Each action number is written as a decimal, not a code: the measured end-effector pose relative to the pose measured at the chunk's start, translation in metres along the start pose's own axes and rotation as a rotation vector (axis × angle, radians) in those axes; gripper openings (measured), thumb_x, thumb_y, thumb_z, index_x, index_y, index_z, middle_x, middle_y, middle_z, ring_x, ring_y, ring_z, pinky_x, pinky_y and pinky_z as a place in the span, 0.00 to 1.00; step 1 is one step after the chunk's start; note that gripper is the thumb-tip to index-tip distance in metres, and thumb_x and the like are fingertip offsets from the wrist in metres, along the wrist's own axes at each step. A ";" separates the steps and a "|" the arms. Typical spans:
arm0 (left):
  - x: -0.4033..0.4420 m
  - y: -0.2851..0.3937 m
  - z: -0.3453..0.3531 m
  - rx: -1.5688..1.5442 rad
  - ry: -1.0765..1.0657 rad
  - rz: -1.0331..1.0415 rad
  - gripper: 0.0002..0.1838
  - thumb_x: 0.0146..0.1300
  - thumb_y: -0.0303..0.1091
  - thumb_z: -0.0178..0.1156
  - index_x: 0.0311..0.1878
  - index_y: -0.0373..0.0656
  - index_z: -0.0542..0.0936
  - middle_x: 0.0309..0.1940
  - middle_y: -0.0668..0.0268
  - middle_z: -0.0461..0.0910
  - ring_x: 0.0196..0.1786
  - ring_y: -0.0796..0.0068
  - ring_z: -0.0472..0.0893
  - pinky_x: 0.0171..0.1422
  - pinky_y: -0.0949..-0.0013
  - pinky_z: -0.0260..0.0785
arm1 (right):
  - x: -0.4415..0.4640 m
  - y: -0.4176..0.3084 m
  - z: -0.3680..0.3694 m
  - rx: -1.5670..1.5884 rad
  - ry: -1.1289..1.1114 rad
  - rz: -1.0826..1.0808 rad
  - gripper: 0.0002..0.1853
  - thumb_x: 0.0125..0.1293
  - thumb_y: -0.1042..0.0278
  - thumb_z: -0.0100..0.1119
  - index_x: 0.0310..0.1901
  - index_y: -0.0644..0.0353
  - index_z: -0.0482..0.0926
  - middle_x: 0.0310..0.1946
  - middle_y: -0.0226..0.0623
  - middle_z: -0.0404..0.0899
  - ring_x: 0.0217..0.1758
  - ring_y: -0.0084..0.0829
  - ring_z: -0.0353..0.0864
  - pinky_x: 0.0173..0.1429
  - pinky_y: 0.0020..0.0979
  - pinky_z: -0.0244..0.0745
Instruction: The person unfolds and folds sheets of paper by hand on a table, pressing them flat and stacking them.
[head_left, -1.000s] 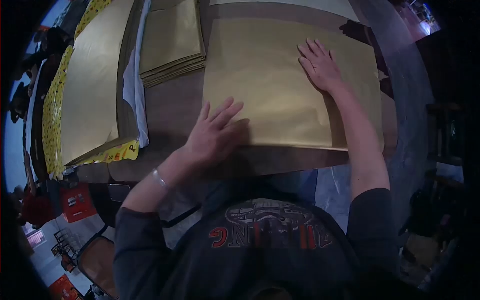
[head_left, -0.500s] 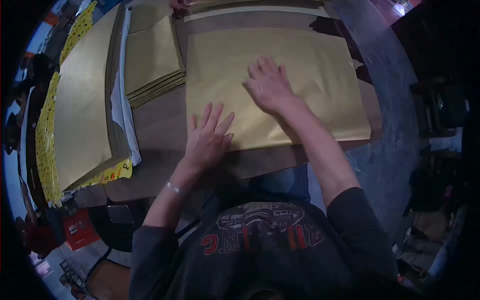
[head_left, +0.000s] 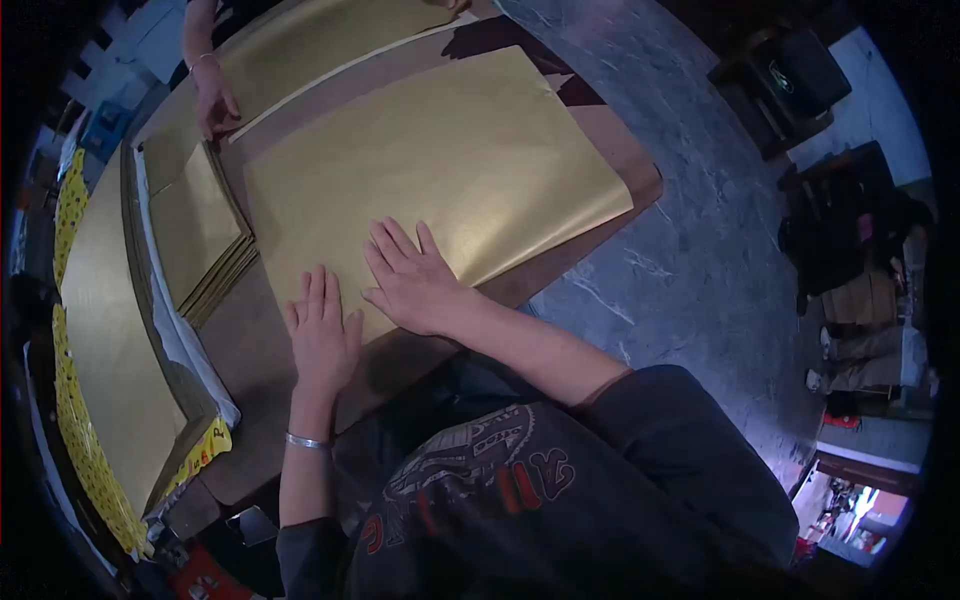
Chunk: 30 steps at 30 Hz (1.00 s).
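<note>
A large gold sheet (head_left: pixel 440 150) lies on the brown table (head_left: pixel 390 380), its right near corner slightly curved. My left hand (head_left: pixel 325 335) rests flat at the sheet's near left edge, fingers extended. Close beside it, my right hand (head_left: pixel 415 280) lies on the sheet near its front edge, with fingers spread. Neither hand grips anything. Left of the sheet sits a stack of folded gold sheets (head_left: pixel 195 220).
A larger stack of gold sheets (head_left: pixel 115 340) lies far left, by white wrapping and yellow printed wrapping (head_left: pixel 80 430). Across the table, a co-worker's hand (head_left: pixel 214 98) is near another gold sheet (head_left: pixel 320 45). A chair (head_left: pixel 780 90) stands at the upper right.
The view has turned and shifted. My right hand has moved across the sheet toward my left hand, which now lies flat at its edge. A co-worker's hands have come into fuller view.
</note>
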<state>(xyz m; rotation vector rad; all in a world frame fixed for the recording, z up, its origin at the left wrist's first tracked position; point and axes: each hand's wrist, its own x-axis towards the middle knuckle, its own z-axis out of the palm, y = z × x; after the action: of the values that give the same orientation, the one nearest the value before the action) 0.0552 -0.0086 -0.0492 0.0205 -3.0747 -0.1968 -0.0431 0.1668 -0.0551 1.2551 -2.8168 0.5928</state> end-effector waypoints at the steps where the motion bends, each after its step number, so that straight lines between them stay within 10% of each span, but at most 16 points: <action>1: 0.001 0.001 -0.001 0.009 -0.013 -0.015 0.35 0.68 0.43 0.54 0.74 0.37 0.61 0.77 0.54 0.55 0.80 0.53 0.51 0.78 0.39 0.44 | -0.006 0.010 -0.006 -0.033 -0.038 0.022 0.35 0.74 0.46 0.42 0.71 0.69 0.60 0.76 0.55 0.51 0.82 0.48 0.44 0.79 0.57 0.40; 30: 0.004 0.004 -0.007 0.041 -0.065 -0.003 0.36 0.68 0.40 0.53 0.75 0.35 0.57 0.77 0.51 0.54 0.80 0.50 0.50 0.77 0.36 0.44 | -0.117 0.212 -0.106 -0.314 -0.054 0.519 0.33 0.77 0.47 0.38 0.75 0.62 0.56 0.79 0.41 0.48 0.83 0.40 0.41 0.82 0.54 0.38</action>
<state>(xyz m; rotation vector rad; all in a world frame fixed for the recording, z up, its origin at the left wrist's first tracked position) 0.0517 -0.0052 -0.0411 0.0218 -3.1429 -0.1375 -0.1316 0.4160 -0.0458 0.4960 -3.1196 0.0976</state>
